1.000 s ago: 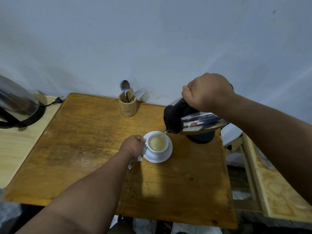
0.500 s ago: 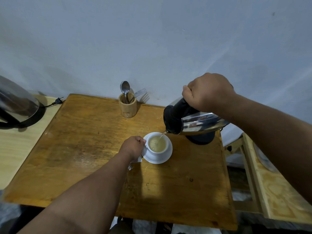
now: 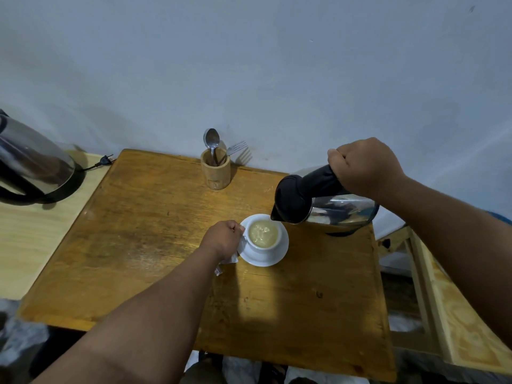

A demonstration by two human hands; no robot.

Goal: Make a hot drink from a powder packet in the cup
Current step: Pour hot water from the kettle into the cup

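A second kettle (image 3: 33, 167) is cut off at the left edge; the packet (image 3: 225, 263) hides under the left hand (image 3: 223, 239).

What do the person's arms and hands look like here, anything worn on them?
Both forearms are bare, with no gloves, watch or rings visible on the left hand or the right hand. A sliver of blue fabric shows by the right upper arm, possibly a sleeve.

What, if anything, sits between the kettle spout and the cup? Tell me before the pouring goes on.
Nothing visible does. The kettle, tilted in the right hand, has its spout just above the open cup on its saucer. The left hand is at the cup's handle side, clear of the spout.
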